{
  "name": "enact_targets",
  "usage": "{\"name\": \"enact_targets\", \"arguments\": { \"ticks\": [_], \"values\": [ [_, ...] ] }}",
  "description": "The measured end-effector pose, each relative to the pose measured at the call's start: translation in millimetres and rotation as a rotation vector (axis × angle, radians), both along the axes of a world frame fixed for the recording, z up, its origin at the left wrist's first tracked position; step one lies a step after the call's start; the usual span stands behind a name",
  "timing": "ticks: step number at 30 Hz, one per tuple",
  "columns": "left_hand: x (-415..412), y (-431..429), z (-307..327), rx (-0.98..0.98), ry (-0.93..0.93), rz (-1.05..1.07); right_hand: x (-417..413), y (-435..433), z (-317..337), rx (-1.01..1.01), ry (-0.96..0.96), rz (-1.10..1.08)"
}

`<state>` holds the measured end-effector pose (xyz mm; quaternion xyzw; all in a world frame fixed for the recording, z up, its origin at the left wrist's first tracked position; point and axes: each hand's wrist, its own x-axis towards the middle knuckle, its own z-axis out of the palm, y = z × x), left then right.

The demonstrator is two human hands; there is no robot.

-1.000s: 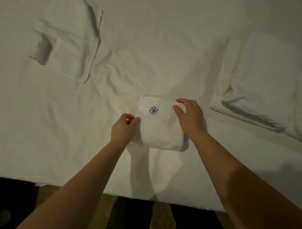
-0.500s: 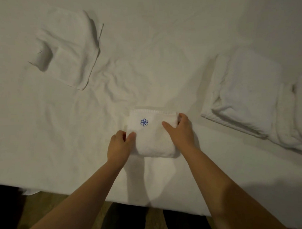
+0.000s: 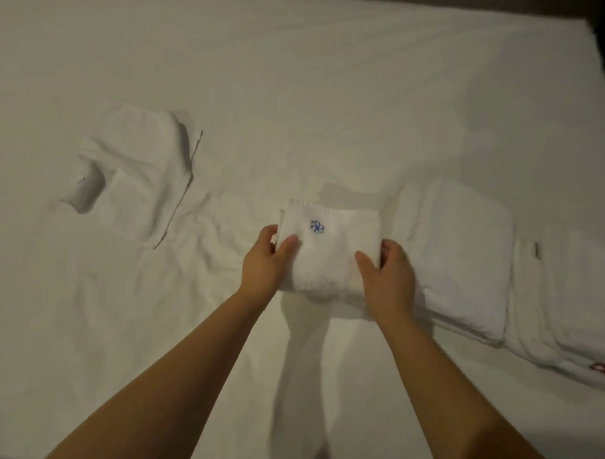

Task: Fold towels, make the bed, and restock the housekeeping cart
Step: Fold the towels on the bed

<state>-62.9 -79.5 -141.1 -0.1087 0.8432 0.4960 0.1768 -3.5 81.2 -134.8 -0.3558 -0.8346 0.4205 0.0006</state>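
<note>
Left hand: clamped on the left edge of the small folded towel, thumb on top.
Right hand: gripping the towel's right edge, thumb on top.
Small folded towel: a compact square, blue emblem up, over the bed, just beside the folded stack. Whether it touches the sheet I cannot tell.
Done so far: this towel looks fully folded. The folded stack and the further towels beyond it look finished too.
Left to do: the loose towel at the left lies only roughly folded. The bed shows a wrinkled sheet, so bed-making seems to lie ahead. No cart is in view, so restocking has probably not begun.
</note>
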Motion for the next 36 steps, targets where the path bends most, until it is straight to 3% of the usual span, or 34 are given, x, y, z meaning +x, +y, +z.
{"name": "enact_targets", "arguments": {
  "ticks": [4,6,12,17,22,26,30,36],
  "values": [
    [-31,-19,-14,-0.279,-0.09,-0.067,-19,4,6,0.311,-0.081,0.156],
    [-34,-45,-16,-0.322,-0.102,-0.012,-28,-14,4,0.391,-0.126,0.265],
    [-27,-137,-13,-0.348,-0.067,0.15,-81,-122,-16,0.334,-0.119,0.674],
    [-13,-212,-6,-0.351,-0.035,0.355,-125,-212,-52,0.404,-0.103,1.035],
    [6,-270,-9,-0.324,-0.006,0.489,-163,-274,-96,0.594,0.024,1.217],
    [22,-292,-13,-0.265,0.008,0.53,-184,-292,-106,0.696,0.124,1.187],
    [29,-292,2,-0.227,0.025,0.521,-192,-296,-53,0.358,0.047,1.057],
    [14,-264,76,-0.15,0.175,0.376,-134,-292,94,-0.01,0.388,1.063]
  ]
}}
